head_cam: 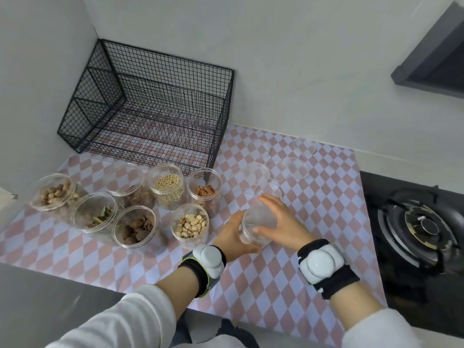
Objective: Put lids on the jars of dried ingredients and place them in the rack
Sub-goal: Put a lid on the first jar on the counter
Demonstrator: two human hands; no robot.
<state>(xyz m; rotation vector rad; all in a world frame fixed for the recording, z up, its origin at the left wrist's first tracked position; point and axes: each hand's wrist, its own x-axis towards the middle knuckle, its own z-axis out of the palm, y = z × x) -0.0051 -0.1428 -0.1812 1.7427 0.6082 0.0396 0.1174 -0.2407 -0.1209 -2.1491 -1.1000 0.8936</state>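
Observation:
Several open clear jars of dried ingredients stand in a cluster at the left of the checked mat, among them a jar of pale beans [167,184] and a jar of sliced pale roots [190,224]. My left hand [231,237] and my right hand [281,217] both grip one clear plastic lid [258,219] just above the mat, right of the jars. The left hand cups its left side. The right hand's fingers lie over its top and right side. A few more clear lids [254,172] lie on the mat beyond my hands. The black wire rack [226,96] stands in the back corner with nothing in it.
A gas stove burner [424,227] sits to the right of the mat. Walls close in the corner behind and left of the rack. The counter's front edge runs along the bottom left. A dark range hood [437,59] hangs at the upper right.

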